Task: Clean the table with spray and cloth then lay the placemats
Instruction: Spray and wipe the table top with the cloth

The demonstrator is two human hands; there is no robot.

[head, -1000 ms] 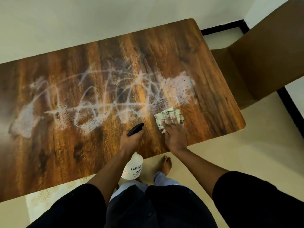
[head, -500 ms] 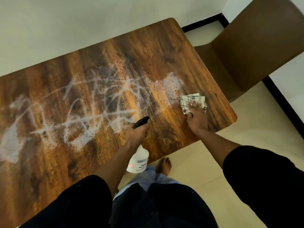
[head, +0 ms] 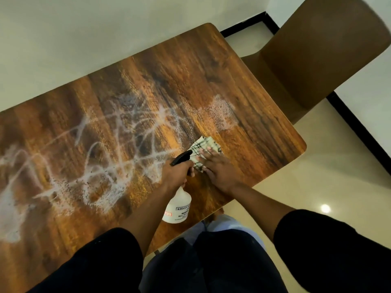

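right hand point(head: 220, 168) flat, fingers spread, pressing the cloth point(head: 204, 150) on the table point(head: 243, 85); left hand point(head: 175, 174) clenched round the bottle point(head: 177, 208).

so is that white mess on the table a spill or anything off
Not a spill gone wrong: the white streaks across the table look like sprayed cleaner not yet wiped. The right hand presses the cloth at their right end; the left hand holds the spray bottle. Nothing looks damaged or askew.
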